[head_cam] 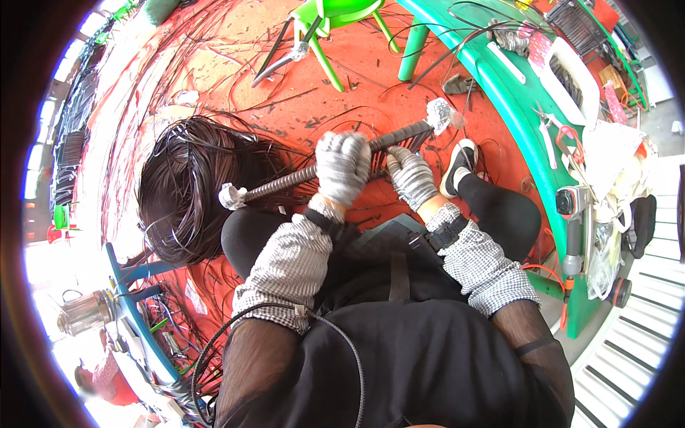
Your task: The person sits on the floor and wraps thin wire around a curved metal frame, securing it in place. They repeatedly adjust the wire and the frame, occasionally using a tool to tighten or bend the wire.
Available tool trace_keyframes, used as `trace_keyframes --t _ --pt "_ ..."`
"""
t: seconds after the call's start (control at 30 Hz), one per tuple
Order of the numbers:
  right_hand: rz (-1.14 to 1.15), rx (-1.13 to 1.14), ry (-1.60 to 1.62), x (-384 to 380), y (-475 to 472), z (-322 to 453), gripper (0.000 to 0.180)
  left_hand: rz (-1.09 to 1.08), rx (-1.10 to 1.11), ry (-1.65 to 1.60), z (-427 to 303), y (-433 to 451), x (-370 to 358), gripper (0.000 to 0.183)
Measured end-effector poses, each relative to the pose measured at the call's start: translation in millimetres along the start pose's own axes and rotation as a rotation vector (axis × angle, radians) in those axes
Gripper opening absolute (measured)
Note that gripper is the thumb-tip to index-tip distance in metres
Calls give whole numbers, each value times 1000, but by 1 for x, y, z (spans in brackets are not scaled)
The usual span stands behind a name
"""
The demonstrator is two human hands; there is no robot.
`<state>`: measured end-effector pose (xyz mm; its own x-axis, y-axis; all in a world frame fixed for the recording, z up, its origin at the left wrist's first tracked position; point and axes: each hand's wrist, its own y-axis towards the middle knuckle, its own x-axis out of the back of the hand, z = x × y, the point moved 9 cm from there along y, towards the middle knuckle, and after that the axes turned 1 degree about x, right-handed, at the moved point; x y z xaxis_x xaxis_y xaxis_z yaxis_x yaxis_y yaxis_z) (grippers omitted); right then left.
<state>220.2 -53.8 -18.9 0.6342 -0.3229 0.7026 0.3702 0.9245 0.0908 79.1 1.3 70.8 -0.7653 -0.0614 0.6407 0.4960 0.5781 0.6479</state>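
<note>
A bar wrapped in dark plastic strip (283, 182) lies slantwise before me, above my knees. Crinkled silvery wrapping (233, 196) covers its near left end, and similar wrapping (439, 115) sits on the far right end. My left hand (343, 166), in a grey knit glove, is closed over the middle of the bar and slightly blurred. Close beside it, my gloved right hand (412, 174) has its curled fingertips at dark strands (415, 140) running off the bar's underside. What lies inside both hands is hidden.
A big coil of dark strip (182, 187) rests on the red floor (364, 69) at left. On the right, a green table (503, 91) carries scissors (567, 134), a white bin (570, 80) and a power tool (572, 224). A green chair (337, 16) stands ahead.
</note>
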Motion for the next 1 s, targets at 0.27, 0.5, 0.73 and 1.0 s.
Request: trace_keyframes --t 0.27,0.5,0.73,1.0 --pt "64 29 116 -3 -4 -21 29 258 -185 -9 -78 -66 -34 17" --pt "131 10 144 -4 -12 -26 26 146 -113 12 -50 -53 -22 21" --pt "174 -17 282 5 -21 -14 26 78 -206 7 -63 -53 -20 35" --pt "426 -451 827 13 -44 -16 20 595 242 98 -2 -25 -57 51"
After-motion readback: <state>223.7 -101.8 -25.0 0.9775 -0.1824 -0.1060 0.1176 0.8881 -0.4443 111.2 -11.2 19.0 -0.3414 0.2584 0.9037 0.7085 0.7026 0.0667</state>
